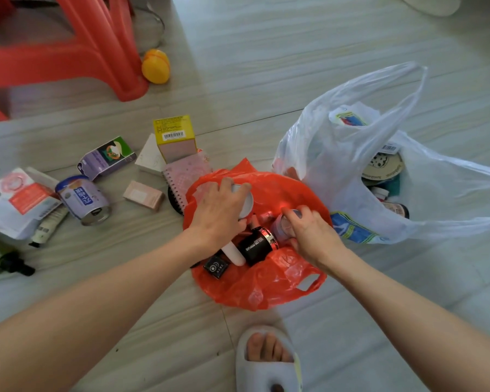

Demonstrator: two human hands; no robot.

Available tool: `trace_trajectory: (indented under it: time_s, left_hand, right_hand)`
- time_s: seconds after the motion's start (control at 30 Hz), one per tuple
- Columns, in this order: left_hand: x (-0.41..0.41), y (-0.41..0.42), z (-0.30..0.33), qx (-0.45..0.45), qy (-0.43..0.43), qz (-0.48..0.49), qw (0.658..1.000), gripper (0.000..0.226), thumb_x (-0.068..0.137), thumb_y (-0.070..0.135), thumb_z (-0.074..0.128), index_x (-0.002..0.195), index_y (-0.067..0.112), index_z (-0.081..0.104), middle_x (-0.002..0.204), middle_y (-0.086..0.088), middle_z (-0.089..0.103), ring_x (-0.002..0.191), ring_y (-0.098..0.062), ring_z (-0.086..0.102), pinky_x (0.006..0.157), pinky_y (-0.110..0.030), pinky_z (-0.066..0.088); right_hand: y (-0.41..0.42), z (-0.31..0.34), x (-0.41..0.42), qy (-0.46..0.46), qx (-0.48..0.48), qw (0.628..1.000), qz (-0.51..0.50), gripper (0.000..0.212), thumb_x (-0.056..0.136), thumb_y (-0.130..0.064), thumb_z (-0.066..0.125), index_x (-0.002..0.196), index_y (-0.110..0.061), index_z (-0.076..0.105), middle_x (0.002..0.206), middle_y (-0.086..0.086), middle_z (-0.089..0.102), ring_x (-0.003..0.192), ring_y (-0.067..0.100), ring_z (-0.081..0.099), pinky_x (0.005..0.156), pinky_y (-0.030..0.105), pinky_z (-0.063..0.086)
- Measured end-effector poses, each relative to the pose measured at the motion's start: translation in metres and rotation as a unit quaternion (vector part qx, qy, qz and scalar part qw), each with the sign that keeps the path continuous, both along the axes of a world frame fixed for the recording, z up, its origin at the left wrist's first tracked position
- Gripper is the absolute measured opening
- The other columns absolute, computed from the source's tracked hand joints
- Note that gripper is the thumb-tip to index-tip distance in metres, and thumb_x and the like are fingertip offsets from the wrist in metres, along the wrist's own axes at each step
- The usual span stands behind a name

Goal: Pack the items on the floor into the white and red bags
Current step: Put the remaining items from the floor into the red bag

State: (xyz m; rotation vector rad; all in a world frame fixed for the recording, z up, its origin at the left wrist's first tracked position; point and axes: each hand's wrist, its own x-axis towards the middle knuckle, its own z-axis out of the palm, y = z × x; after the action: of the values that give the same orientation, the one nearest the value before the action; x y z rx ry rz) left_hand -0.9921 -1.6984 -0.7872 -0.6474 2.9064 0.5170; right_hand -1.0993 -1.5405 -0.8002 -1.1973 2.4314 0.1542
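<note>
Roughly half packed, I judge. The left hand (221, 210) grips a white jar (245, 200) and the right hand (311, 230) a small jar (283, 226) inside the red bag (266, 287); the white bag (365, 171) holds some; about 10 items (82, 199) remain on the floor (266, 80).

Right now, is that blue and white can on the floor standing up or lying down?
Lying down. The can rests on its side on the floor, its round metal end facing the camera, outside both bags.

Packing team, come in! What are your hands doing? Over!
Left hand grips white jar; right hand grips small jar. Both over red bag. Boxes, can left on floor.
</note>
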Motion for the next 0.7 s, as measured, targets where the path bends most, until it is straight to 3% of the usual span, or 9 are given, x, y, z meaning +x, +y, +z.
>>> trace_trajectory:
  time_s: [0.27,0.37,0.53,0.7]
  left_hand:
    - [-0.011,0.0,-0.003,-0.053,-0.029,-0.035,0.998,0.06,0.081,0.02,0.062,0.134,0.018,0.034,0.132,-0.013,0.038,0.11,-0.032,0.041,0.089,-0.034,0.037]
    - [-0.019,0.001,-0.006,-0.035,-0.017,-0.084,0.996,0.061,0.082,0.019,0.062,0.136,0.02,0.033,0.137,-0.011,0.033,0.115,-0.03,0.037,0.091,-0.033,0.038]
    - [-0.014,-0.003,-0.012,0.011,0.031,-0.054,0.998,0.062,0.083,0.019,0.063,0.137,0.02,0.034,0.143,-0.008,0.028,0.122,-0.029,0.032,0.096,-0.031,0.034]
    - [-0.013,0.005,-0.013,0.025,0.036,-0.086,0.995,0.057,0.083,0.016,0.062,0.135,0.015,0.036,0.142,-0.01,0.03,0.122,-0.029,0.035,0.099,-0.031,0.032]
  right_hand:
    - [-0.004,-0.003,0.002,0.018,0.001,1.0,0.012,0.062,0.086,-0.016,0.055,0.141,-0.018,0.025,0.129,0.013,0.04,0.111,0.031,0.044,0.082,0.039,0.046]
    - [-0.007,-0.001,0.001,0.017,-0.006,1.0,-0.001,0.061,0.085,-0.017,0.057,0.139,-0.018,0.028,0.125,0.013,0.039,0.109,0.03,0.043,0.081,0.037,0.046]
    - [-0.01,-0.003,0.009,0.029,-0.027,0.999,-0.027,0.059,0.085,-0.017,0.056,0.137,-0.016,0.031,0.126,0.012,0.037,0.111,0.029,0.04,0.078,0.036,0.045]
    - [-0.002,-0.001,0.006,-0.003,-0.034,0.998,-0.046,0.057,0.088,-0.014,0.052,0.14,-0.015,0.029,0.132,0.012,0.037,0.114,0.031,0.043,0.088,0.038,0.043]
